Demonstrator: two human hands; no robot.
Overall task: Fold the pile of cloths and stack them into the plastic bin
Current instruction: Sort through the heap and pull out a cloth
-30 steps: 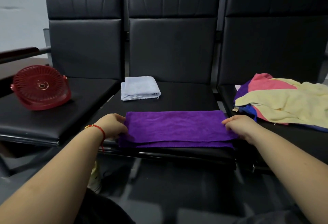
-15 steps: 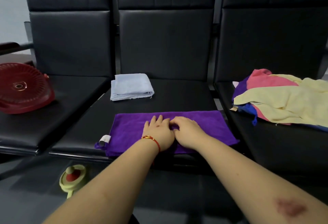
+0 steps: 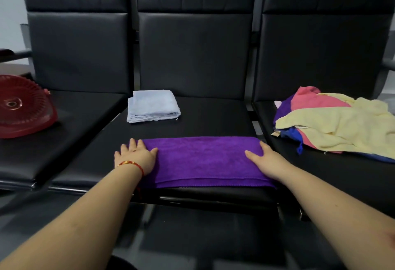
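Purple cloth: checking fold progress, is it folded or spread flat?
Folded: the purple cloth shows two stacked layer edges along its near side, on the middle seat.

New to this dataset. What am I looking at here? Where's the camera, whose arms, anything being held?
There is no robot: a person wears one wide-angle camera on the head, looking down at their own bare arms. The left hand and the right hand lie flat with straight fingers on the two ends of a folded purple cloth on the middle black seat. Nothing is in a grip; both just press. Behind it lies a folded light blue cloth. An unfolded pile of cloths waits on the right seat, and a red plastic object sits on the left one.
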